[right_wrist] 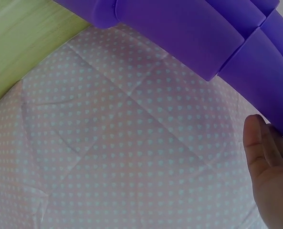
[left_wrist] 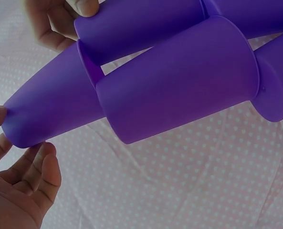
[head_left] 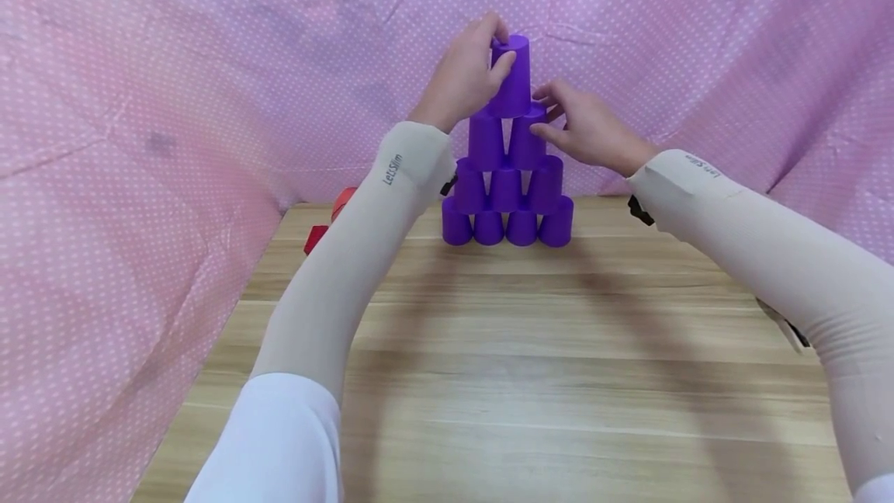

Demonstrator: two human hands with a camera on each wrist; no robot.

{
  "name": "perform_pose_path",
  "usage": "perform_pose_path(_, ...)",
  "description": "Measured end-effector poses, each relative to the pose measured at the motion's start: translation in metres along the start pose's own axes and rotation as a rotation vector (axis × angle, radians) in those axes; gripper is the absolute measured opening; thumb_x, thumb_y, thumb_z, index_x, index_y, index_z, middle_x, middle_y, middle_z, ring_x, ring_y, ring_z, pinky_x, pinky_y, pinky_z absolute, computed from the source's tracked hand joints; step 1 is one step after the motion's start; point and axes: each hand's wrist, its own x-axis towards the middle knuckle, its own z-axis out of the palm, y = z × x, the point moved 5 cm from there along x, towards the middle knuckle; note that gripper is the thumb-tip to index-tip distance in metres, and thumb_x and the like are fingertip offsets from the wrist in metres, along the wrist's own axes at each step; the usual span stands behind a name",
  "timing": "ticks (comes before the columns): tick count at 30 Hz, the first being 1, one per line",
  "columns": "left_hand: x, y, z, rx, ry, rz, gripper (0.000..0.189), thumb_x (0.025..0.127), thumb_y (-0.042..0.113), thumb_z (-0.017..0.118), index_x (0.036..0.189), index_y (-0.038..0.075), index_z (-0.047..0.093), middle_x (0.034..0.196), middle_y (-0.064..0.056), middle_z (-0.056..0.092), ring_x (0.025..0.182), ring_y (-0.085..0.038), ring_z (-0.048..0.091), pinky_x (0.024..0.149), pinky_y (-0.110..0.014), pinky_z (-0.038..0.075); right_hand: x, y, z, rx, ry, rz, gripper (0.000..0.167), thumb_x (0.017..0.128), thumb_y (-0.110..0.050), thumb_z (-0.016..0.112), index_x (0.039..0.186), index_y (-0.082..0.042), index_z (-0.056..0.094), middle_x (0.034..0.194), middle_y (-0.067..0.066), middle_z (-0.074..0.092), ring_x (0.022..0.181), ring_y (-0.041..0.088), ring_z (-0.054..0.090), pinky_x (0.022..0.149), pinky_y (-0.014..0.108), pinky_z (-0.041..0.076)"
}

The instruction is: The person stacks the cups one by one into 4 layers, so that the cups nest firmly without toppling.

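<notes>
The left hand (head_left: 466,76) grips the top purple cup (head_left: 513,74) on the cup tower (head_left: 507,191), far on the desk (head_left: 503,379). The right hand (head_left: 583,129) rests straight fingers (head_left: 548,111) on a second-row cup (head_left: 528,142).

Red objects (head_left: 334,217) at the table's far left edge: mostly hidden behind the left forearm (head_left: 349,254), identity indeterminate. Top cup (head_left: 514,74): near side partly covered by the left hand (head_left: 466,76). Right hand (right_wrist: 270,171): cut by the right-wrist frame edge, finger posture unclear there. Lower cups (right_wrist: 179,28): cropped in both wrist views.
</notes>
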Motion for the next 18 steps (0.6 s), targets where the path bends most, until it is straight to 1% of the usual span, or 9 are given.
perform_pose_path(4, 0.0, 0.0, 0.001, 0.018, 0.009, -0.004, 0.032, 0.099, 0.035, 0.045, 0.124, 0.016, 0.046, 0.123, 0.001, 0.05, 0.112, -0.008, 0.048, 0.089, -0.018, 0.039, -0.001, 0.002, 0.002, -0.002, -0.022, 0.01, 0.043, 0.093, -0.018, 0.06, 0.128, 0.0, 0.043, 0.121, 0.016, 0.054, 0.11, 0.033, 0.055, 0.091, 0.045, 0.045)
perform_pose_path(7, -0.001, 0.001, 0.001, 0.027, 0.018, -0.005, 0.033, 0.099, 0.037, 0.044, 0.125, 0.016, 0.046, 0.122, 0.001, 0.049, 0.11, -0.008, 0.047, 0.088, -0.018, 0.039, -0.003, 0.004, 0.002, 0.009, -0.033, 0.018, 0.046, 0.093, -0.019, 0.061, 0.13, 0.0, 0.041, 0.123, 0.017, 0.054, 0.111, 0.034, 0.054, 0.091, 0.046, 0.045)
perform_pose_path(11, -0.008, 0.001, -0.003, 0.04, 0.055, 0.009, 0.037, 0.099, 0.04, 0.043, 0.128, 0.018, 0.045, 0.129, 0.002, 0.047, 0.118, -0.007, 0.042, 0.094, -0.017, 0.034, -0.009, 0.002, -0.003, 0.015, -0.014, 0.032, 0.051, 0.093, -0.021, 0.061, 0.133, 0.001, 0.039, 0.128, 0.019, 0.051, 0.115, 0.036, 0.051, 0.091, 0.048, 0.044)
perform_pose_path(14, -0.021, 0.0, -0.009, 0.075, 0.085, 0.042, 0.043, 0.099, 0.042, 0.041, 0.133, 0.017, 0.044, 0.137, 0.002, 0.043, 0.127, -0.006, 0.035, 0.1, -0.017, 0.026, -0.016, 0.0, -0.01, -0.032, 0.015, 0.046, 0.054, 0.094, -0.026, 0.059, 0.135, 0.001, 0.038, 0.134, 0.021, 0.046, 0.121, 0.037, 0.045, 0.097, 0.05, 0.038)
perform_pose_path(16, -0.035, -0.002, -0.012, 0.116, 0.098, 0.073, 0.047, 0.098, 0.043, 0.04, 0.136, 0.015, 0.042, 0.138, 0.002, 0.042, 0.129, -0.007, 0.032, 0.102, -0.016, 0.023, -0.023, -0.003, -0.014, -0.081, 0.034, 0.038, 0.056, 0.095, -0.028, 0.057, 0.138, 0.001, 0.036, 0.138, 0.021, 0.042, 0.127, 0.036, 0.039, 0.103, 0.05, 0.032)
perform_pose_path(18, -0.052, -0.005, -0.013, 0.162, 0.106, 0.102, 0.05, 0.099, 0.044, 0.038, 0.138, 0.013, 0.041, 0.138, -0.001, 0.042, 0.13, -0.011, 0.032, 0.104, -0.02, 0.022, -0.032, -0.008, -0.016, -0.134, 0.047, 0.029, 0.059, 0.096, -0.031, 0.054, 0.141, 0.0, 0.034, 0.144, 0.02, 0.035, 0.133, 0.036, 0.031, 0.107, 0.049, 0.024)
